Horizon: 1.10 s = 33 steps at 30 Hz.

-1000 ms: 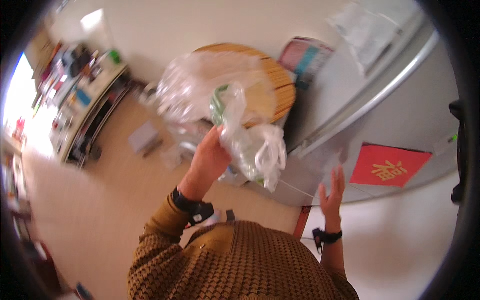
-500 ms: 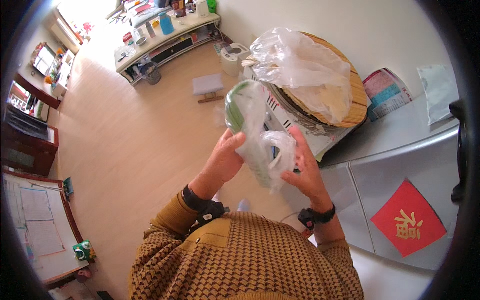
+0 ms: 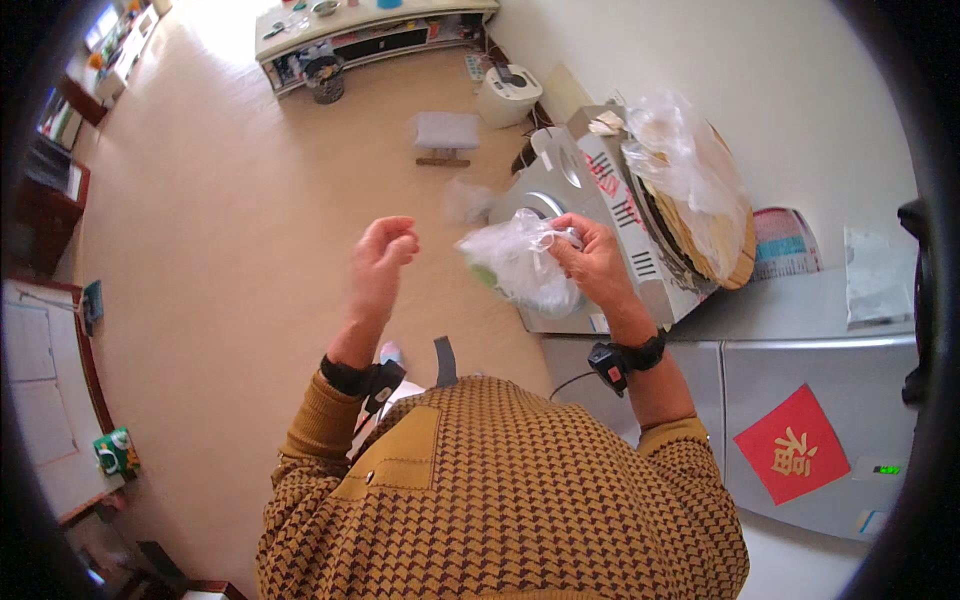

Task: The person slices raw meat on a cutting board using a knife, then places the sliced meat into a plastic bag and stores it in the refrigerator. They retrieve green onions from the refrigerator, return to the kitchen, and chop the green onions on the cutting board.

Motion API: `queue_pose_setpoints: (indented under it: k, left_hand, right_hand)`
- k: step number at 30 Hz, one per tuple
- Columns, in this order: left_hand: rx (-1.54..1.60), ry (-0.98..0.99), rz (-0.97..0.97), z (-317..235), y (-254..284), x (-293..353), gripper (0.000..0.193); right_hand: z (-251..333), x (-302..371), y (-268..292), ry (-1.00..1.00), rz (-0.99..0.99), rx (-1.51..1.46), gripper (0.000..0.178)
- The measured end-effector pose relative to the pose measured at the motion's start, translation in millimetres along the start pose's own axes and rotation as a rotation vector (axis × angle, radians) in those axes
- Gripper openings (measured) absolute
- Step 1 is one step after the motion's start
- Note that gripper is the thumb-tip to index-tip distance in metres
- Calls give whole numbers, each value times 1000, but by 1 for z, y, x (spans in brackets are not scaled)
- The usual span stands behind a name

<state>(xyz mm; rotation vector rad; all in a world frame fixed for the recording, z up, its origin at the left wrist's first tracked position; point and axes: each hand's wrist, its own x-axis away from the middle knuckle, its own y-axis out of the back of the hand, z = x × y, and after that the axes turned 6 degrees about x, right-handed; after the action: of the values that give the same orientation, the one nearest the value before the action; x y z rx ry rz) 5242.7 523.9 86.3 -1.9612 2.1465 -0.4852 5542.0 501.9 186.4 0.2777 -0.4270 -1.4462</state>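
Pinching plastic bag (image 3: 518,262): right fingers (image 3: 580,226) | left fingers (image 3: 388,229) loosely curled | red diamond sign (image 3: 795,425) bearing gold character (image 3: 792,455)

Plastic bag (image 3: 522,268) in R hand (image 3: 592,258), w/ L hand (image 3: 382,262) off to its L, above floor (image 3: 240,290). Beyond, a stool (image 3: 447,132) stands btwn bag and rear surface (image 3: 352,20); wastebasket (image 3: 325,82) just before the latter. Fridge (image 3: 790,368) at R.

The bag (image 3: 520,268) is whitish, the sweater (image 3: 545,480) mustard with dark houndstooth, the wristbands (image 3: 645,354) black.
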Motion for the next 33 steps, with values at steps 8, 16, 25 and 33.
queue_pose_setpoints:
  k: [8,16,25,33]
  left_hand:
    - [-382,-278,273,-23,-6,2,40]
    - [95,-140,76,-37,54,-24,12]
    - [146,-297,-191,-40,81,8,8]
    - [-955,-661,78,-20,53,31,18]
  right_hand:
    - [50,-46,-78,28,153,31,23]
    - [39,-79,-95,-35,133,-378,17]
    - [33,-98,-130,-130,423,-284,26]
    - [35,-119,-222,9,488,-367,20]
